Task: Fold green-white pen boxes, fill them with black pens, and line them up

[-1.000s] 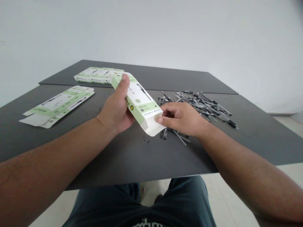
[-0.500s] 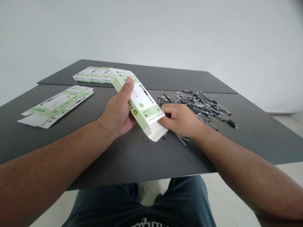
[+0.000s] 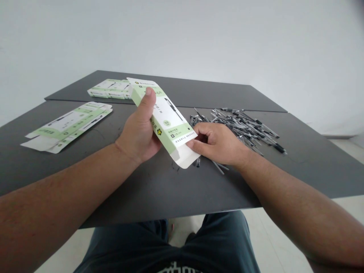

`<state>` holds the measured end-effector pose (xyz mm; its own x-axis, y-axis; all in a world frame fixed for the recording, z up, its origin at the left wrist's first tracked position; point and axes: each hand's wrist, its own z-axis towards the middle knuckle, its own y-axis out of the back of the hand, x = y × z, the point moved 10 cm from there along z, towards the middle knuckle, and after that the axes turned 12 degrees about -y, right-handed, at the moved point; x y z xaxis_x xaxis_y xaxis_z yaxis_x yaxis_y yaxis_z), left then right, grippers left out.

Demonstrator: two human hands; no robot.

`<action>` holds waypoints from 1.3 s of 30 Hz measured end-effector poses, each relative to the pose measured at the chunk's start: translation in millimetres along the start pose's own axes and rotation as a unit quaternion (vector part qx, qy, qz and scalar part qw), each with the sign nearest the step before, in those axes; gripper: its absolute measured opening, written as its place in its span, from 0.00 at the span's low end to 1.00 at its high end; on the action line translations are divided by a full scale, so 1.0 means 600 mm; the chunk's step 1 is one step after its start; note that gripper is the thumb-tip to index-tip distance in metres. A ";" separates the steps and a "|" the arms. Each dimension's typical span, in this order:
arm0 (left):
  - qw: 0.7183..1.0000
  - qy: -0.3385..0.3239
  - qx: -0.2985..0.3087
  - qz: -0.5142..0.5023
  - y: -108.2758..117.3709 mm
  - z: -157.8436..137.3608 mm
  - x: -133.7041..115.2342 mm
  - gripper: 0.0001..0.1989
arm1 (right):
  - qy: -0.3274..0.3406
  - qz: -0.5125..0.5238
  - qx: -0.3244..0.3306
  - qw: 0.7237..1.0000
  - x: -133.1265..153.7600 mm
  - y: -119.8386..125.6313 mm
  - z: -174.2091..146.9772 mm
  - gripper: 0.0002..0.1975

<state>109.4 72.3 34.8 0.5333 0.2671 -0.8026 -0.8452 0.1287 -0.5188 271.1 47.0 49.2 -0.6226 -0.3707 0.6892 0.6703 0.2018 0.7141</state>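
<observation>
My left hand (image 3: 139, 129) is closed around a green and white pen box (image 3: 170, 117), its thumb lying on the printed front. The box slants, with its far end up and left and its near end towards me. A white flap (image 3: 186, 156) sticks out at that near end. My right hand (image 3: 218, 142) pinches the box's near right corner by the flap, thumb at the edge; its other fingertips are partly hidden behind the box. Beyond my right hand lies a loose pile of black and clear pens (image 3: 247, 127), some under the hand.
A flattened box (image 3: 71, 125) of the same print lies at the left on the dark grey table (image 3: 136, 201). Several made-up boxes (image 3: 109, 88) lie side by side farther back. A pale wall (image 3: 182, 38) stands behind the table.
The box and my left hand have shifted slightly left and up. At the far end a white flap shows more. My right hand stays at the near corner, almost unmoved.
</observation>
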 end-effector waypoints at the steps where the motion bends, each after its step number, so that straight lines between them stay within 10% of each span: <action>1: 1.000 0.005 -0.003 -0.003 0.001 0.001 0.000 0.27 | -0.004 0.015 0.004 1.000 -0.003 0.001 -0.001 0.12; 10: 0.999 -0.014 -0.039 -0.021 0.016 0.016 0.002 0.27 | 0.036 0.069 -0.128 0.989 0.014 0.052 -0.031 0.13; 39: 0.997 0.029 -0.067 -0.021 -0.002 -0.023 0.026 0.17 | 0.237 -0.022 -0.162 0.958 0.091 0.017 -0.050 0.14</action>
<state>119.2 63.0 18.9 0.5732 0.2075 -0.7927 -0.8113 0.0080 -0.5845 256.4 1.6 90.3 -0.4521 -0.7571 0.4716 0.7855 -0.0874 0.6127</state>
